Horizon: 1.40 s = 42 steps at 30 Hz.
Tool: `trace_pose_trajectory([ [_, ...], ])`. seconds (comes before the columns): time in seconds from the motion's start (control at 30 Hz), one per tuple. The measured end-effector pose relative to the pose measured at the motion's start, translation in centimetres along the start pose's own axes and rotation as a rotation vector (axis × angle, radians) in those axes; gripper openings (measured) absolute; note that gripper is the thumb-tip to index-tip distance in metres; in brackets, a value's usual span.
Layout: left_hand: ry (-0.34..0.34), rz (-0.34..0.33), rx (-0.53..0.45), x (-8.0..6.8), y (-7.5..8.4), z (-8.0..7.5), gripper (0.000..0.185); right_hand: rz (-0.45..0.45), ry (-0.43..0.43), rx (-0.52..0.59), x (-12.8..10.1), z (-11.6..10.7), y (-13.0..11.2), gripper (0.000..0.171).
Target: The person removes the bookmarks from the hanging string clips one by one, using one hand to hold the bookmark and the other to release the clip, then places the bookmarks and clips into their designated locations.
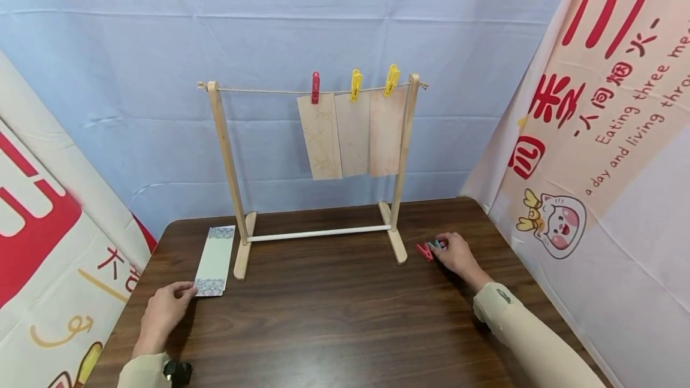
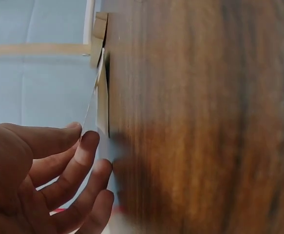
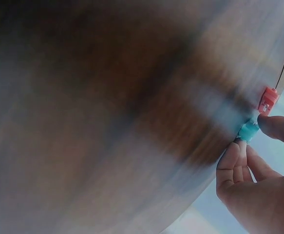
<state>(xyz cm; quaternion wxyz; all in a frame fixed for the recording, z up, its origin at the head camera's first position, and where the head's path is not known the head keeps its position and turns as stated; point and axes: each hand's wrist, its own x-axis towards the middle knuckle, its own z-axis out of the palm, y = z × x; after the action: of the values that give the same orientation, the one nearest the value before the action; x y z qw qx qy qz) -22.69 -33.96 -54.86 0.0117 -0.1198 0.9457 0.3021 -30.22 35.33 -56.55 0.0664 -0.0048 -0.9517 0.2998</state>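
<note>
While the left hand pinches a card left of the rack, the right hand pinches a turquoise peg right of it, apparently the picking-up step; both likely need lifting next.

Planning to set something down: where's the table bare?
Free: the table in front of the white rod, between left hand and right hand. Crowded: left, where patterned paper lies beside the rack's foot; right, around the red clip and blue clip.
</note>
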Motion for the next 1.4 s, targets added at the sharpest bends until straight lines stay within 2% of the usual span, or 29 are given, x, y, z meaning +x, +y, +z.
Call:
trace_pose_trajectory([
  [0.4, 0.002, -0.039, 0.022, -0.3, 0.2, -0.1, 0.040, 0.015, 0.002, 0.014, -0.1, 0.1, -0.1, 0.038],
  [0.73, 0.010, -0.035, 0.010, -0.4, 0.3, -0.1, 0.038, 0.020, -0.015, 0.041, -0.1, -0.5, 0.1, 0.039],
  [0.97, 0.036, 0.000, 0.015, -0.3, 0.9, -0.1, 0.040, -0.023, 0.029, 0.063, 0.0, -1.0, -0.3, 0.035],
  [1.4, 0.049, 0.078, -0.011, -0.2, 2.0, 0.1, 0.042, -0.072, 0.043, 0.066, 0.2, -1.5, -2.2, 0.038],
])
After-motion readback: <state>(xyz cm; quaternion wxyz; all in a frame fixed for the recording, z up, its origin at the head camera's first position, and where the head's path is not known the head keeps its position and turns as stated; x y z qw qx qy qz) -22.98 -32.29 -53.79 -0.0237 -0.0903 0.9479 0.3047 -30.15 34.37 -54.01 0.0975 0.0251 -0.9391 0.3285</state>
